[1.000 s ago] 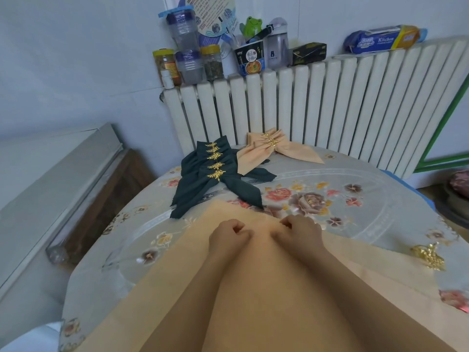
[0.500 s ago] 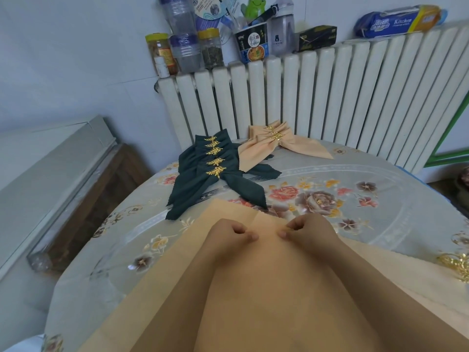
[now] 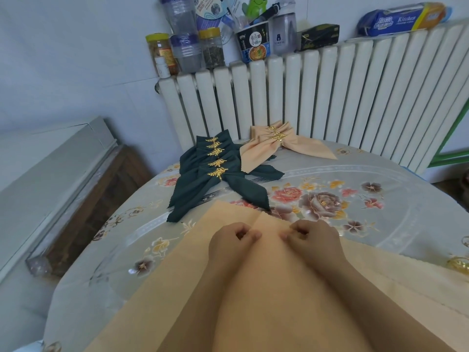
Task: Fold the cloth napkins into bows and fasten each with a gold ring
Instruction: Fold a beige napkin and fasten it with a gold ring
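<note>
I see both hands curled on the tan napkin [image 3: 162, 288] spread across the near table [image 3: 380, 224]: my left hand [image 3: 232, 241] and right hand [image 3: 313, 238] each pinch its cloth near the far edge, fingertips facing, close but apart. Just beyond that edge lie the dark green bows [image 3: 215, 174] with gold rings [image 3: 217, 172], their tails touching the napkin's far corner. Farther off, tan bows [image 3: 276, 143] rest against the radiator [image 3: 330, 97], whose top carries jars [image 3: 187, 52]. A loose gold ring [image 3: 458, 262] sits at the right edge. Bare floral tabletop lies far right.
</note>
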`<state>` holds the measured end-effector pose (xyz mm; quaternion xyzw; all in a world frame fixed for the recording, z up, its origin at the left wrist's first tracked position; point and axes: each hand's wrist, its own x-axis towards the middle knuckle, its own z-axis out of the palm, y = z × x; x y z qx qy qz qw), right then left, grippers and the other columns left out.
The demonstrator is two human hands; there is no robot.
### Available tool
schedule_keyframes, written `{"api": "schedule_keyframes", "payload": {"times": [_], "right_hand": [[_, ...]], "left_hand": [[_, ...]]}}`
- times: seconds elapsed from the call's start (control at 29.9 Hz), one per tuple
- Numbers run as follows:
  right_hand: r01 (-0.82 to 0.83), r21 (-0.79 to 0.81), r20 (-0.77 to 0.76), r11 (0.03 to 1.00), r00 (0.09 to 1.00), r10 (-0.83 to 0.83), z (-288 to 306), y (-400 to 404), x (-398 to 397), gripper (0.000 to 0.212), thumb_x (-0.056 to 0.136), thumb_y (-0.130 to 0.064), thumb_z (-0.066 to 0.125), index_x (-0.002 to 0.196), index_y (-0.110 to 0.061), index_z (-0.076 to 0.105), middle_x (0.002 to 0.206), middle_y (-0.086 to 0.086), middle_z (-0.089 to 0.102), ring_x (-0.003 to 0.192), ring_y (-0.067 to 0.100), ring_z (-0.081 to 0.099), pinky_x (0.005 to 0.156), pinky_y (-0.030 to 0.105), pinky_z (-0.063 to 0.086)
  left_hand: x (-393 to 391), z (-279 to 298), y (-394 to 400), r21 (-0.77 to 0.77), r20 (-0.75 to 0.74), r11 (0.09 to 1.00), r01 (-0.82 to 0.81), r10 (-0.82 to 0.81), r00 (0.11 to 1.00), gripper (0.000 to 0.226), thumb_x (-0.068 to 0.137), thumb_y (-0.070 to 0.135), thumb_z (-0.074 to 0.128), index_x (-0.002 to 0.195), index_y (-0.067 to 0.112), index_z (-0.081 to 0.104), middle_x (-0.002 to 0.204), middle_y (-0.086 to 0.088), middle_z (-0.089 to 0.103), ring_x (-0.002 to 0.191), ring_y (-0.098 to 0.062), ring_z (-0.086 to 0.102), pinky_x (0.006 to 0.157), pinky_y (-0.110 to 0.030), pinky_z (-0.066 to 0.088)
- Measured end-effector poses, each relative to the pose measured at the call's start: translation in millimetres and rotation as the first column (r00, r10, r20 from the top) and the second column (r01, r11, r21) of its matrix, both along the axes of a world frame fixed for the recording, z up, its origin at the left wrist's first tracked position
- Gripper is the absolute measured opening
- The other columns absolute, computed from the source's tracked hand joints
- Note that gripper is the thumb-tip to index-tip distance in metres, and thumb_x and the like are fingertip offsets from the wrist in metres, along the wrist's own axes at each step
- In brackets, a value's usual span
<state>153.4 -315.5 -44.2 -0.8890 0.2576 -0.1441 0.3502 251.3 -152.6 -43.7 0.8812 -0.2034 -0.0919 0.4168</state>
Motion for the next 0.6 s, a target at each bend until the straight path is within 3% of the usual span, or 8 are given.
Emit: {"api": "schedule_keyframes", "payload": {"times": [0.13,0.23,0.33,0.43,0.5,0.6], "right_hand": [[-0.039,-0.114,0.035,0.993,0.998,0.044,-1.5,-0.6,5.6,0.014,0.083,-0.036,0.066,0.096,-0.039,0.07,0.09,-0.017,0.067,0.092,0.011,0.055,0.087,0.031,0.037],[-0.146,0.004,0.214,0.989,0.967,0.142,-2.4,-4.4,6.9,0.033,0.081,-0.012,0.066,0.082,-0.045,0.065,0.082,-0.021,0.063,0.081,0.007,0.049,0.077,0.022,0.036],[-0.268,0.0,0.226,0.964,0.939,0.261,-6.0,-9.1,6.7,0.052,0.076,0.003,0.061,0.072,-0.048,0.065,0.084,-0.016,0.065,0.083,0.014,0.047,0.073,0.022,0.037],[-0.299,-0.071,0.181,0.952,0.934,0.307,-8.9,-9.4,7.0,0.04,0.073,-0.01,0.06,0.063,-0.049,0.063,0.084,-0.02,0.06,0.083,0.016,0.047,0.076,0.028,0.035],[-0.286,-0.084,0.131,0.955,0.946,0.295,-6.1,-8.3,7.0,0.023,0.07,-0.027,0.052,0.062,-0.044,0.065,0.085,-0.026,0.056,0.085,0.012,0.044,0.079,0.028,0.034],[-0.282,-0.119,0.105,0.952,0.95,0.295,-6.0,-7.8,7.3,0.018,0.069,-0.046,0.048,0.066,-0.039,0.064,0.086,-0.028,0.053,0.087,0.01,0.042,0.081,0.03,0.035]], "left_hand": [[3.3,-4.6,1.7,-0.12,0.028,0.992,0.035,-0.031,0.999,0.006,0.081,0.028,0.07,0.08,0.033,0.069,0.079,0.018,0.066,0.064,0.001,0.048,0.064,-0.017,0.04],[2.2,-4.6,3.0,-0.291,0.042,0.95,0.113,-0.105,0.994,0.025,0.081,0.008,0.07,0.081,0.033,0.071,0.084,0.013,0.068,0.063,0.003,0.049,0.062,-0.012,0.036],[3.4,-3.1,6.0,-0.304,0.065,0.911,0.28,-0.274,0.96,0.032,0.076,-0.001,0.061,0.082,0.027,0.076,0.085,0.005,0.065,0.074,0.003,0.057,0.066,-0.009,0.039],[7.9,-7.3,8.7,-0.146,0.135,0.915,0.376,-0.358,0.924,0.025,0.072,0.019,0.061,0.081,0.038,0.075,0.089,0.013,0.064,0.09,-0.005,0.059,0.08,-0.023,0.048],[8.7,-8.7,8.5,-0.04,0.194,0.921,0.387,-0.372,0.908,0.021,0.069,0.035,0.057,0.083,0.043,0.072,0.09,0.018,0.063,0.095,-0.006,0.056,0.084,-0.027,0.046],[6.2,-8.5,6.2,0.01,0.186,0.937,0.35,-0.346,0.92,0.022,0.07,0.053,0.056,0.078,0.04,0.071,0.09,0.02,0.06,0.098,-0.004,0.051,0.089,-0.033,0.042]]}}
